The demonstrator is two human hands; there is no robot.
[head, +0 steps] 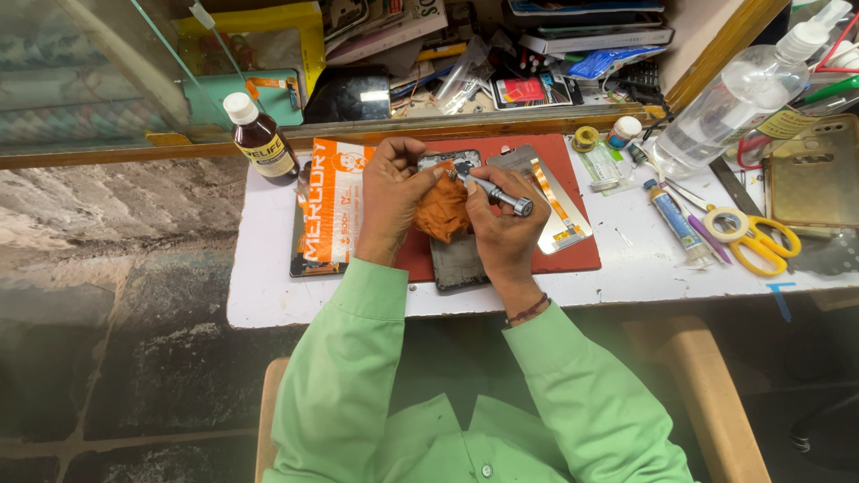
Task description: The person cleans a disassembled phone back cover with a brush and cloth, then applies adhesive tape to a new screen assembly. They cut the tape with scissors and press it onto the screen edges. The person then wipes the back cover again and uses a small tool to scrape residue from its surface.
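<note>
Green sleeves lead to both hands over one opened phone [456, 259] on the red mat [573, 255]. Right hand [503, 228] grips one screwdriver [497, 192], tip pointing upper-left; left hand [391, 192] presses one orange cloth [443, 210].

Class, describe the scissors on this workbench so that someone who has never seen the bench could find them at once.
Start at the white table and go to its right end, past the red mat. The scissors lie there beside a small tube with a blue cap. Their bright yellow handles set them apart from the tools around them.
</note>
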